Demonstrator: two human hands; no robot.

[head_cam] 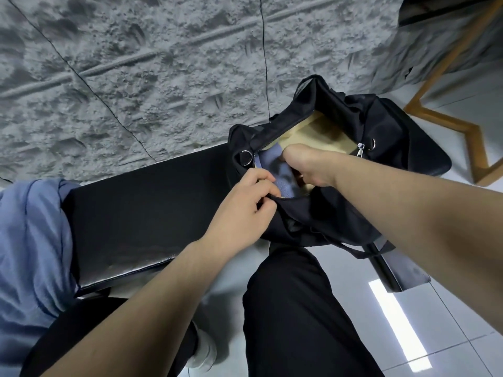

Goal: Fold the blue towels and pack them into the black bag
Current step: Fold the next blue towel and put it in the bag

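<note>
At two o'clock on the table (141, 208), the black bag (386, 131) gapes while the left hand (242, 210) pinches its near zipper edge. Inside, the right hand (307, 165) presses a folded blue towel (269, 164) down, fingers hidden. More towels (30, 240) wait at nine o'clock; fetching one likely comes next.

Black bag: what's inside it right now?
Inside the black bag: tan lining, a blue towel and the right hand reaching in. Its fingers and anything beneath the towel are hidden.
</note>
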